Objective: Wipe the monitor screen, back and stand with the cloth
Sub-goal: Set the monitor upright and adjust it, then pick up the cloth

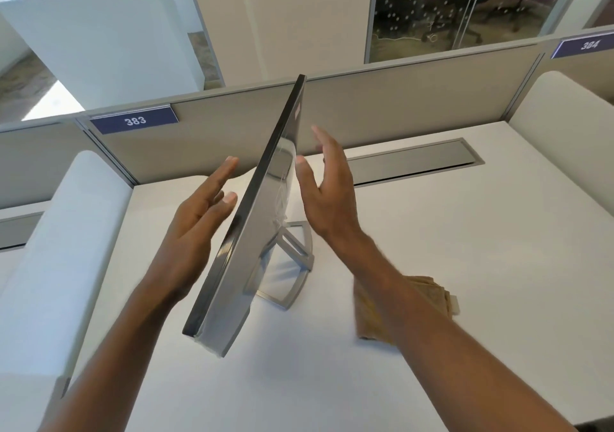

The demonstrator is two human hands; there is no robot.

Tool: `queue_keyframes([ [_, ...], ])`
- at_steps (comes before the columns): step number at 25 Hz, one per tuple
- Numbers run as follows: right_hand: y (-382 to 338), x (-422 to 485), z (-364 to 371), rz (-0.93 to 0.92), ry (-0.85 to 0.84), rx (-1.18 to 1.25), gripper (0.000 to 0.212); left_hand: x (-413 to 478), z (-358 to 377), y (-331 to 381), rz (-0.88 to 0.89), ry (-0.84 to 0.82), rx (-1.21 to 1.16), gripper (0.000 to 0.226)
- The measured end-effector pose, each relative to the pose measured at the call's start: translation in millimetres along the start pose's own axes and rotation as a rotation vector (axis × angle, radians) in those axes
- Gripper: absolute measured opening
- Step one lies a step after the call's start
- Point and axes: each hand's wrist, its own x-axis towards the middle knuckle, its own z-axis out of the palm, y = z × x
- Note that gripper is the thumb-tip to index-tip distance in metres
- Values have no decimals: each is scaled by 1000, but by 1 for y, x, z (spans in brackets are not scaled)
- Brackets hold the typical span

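Tan cloth lying at four o'clock of monitor; left hand, right hand spread, empty; steady stand, then fetch cloth.

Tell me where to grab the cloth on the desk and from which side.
Take the cloth by its free right-hand edge, coming down from above on the right. It lies flat and folded on the desk, and the right forearm covers its left part, so the right edge is the exposed one.
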Motion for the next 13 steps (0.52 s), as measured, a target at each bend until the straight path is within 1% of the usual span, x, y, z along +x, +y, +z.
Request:
queue_keyframes([
  [2, -23, 35, 1, -50, -107, -110, 58, -7, 1, 11, 173, -113, 80, 60],
  [4, -33, 57, 4, -91, -258, -260, 60, -9, -2, 16, 282, -249, 135, 61],
  [6, -34, 65, 10, -77, -388, -367, 62, -8, -5, 14, 309, -351, 164, 63],
  [8, -32, 63, 19, -41, -477, -478, 63, -6, -8, 7, 315, -406, 172, 60],
  [10, -31, 59, 27, 5, -511, -521, 64, -4, -7, 3, 318, -420, 160, 57],
  [13, -33, 63, 28, 46, -536, -484, 66, -2, -6, 1, 313, -412, 148, 59],
])
